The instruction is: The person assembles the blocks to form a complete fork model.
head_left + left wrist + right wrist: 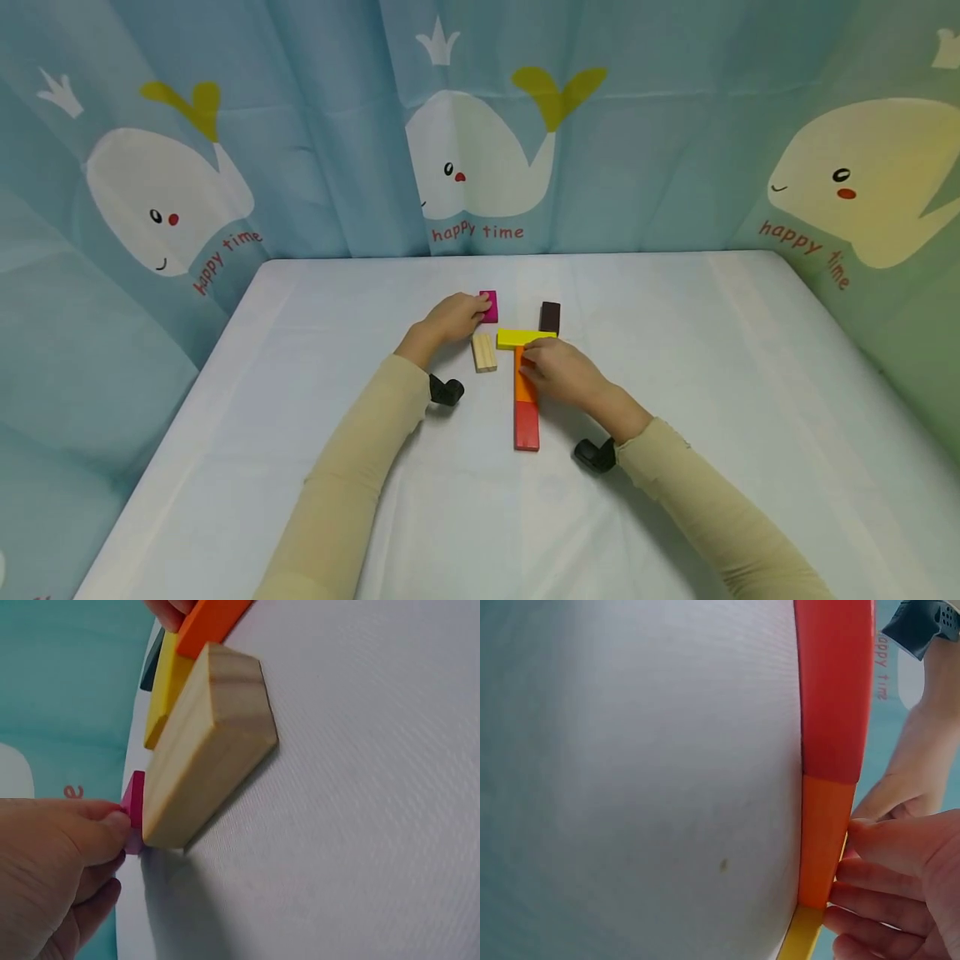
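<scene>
My left hand [456, 317] pinches a magenta block [490, 307] between thumb and forefinger at the far side of the layout. Just nearer than it lies a plain wooden block [484, 352], which looms large in the left wrist view. My right hand [566, 372] rests its fingertips on an orange block [522, 385]. In the right wrist view those fingers [877, 889] are fairly straight along the block. A red block [527, 426] meets the orange block's near end. Across its far end lies a yellow block [517, 339], forming a T shape.
A dark brown block [551, 317] stands against the far side of the yellow one, toward its right end. White cloth [720, 350] covers the table. Behind hangs a blue curtain [322, 167] with whale prints. Black wrist cameras [595, 456] hang below both wrists.
</scene>
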`<state>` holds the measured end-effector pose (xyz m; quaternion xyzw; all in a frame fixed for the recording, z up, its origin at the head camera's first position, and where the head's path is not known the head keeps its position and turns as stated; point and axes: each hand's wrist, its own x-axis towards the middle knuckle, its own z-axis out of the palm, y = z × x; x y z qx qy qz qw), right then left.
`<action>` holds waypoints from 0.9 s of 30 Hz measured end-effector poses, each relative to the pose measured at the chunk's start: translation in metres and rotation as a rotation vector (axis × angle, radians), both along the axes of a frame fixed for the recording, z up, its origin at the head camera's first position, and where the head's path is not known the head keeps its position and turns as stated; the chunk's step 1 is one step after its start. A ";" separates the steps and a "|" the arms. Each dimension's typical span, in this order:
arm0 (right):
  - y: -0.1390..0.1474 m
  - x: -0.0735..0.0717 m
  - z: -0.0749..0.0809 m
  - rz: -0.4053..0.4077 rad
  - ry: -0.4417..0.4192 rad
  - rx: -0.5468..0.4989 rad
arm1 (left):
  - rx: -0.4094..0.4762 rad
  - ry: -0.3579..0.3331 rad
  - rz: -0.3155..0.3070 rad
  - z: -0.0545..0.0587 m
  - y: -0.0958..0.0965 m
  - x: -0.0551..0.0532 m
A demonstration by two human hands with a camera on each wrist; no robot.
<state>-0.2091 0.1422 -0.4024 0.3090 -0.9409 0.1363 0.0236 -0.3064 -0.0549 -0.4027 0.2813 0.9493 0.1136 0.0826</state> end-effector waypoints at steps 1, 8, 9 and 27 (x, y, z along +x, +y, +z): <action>0.000 0.000 0.000 -0.001 0.000 0.003 | -0.004 -0.001 -0.002 0.001 0.001 0.000; 0.000 0.001 0.001 0.013 0.002 0.010 | -0.041 -0.005 0.001 0.002 0.006 0.001; 0.000 0.000 0.002 0.013 0.002 0.009 | -0.038 -0.006 0.003 0.003 0.007 0.001; 0.002 0.000 0.001 0.016 -0.008 0.025 | -0.047 -0.048 0.006 0.004 0.013 -0.002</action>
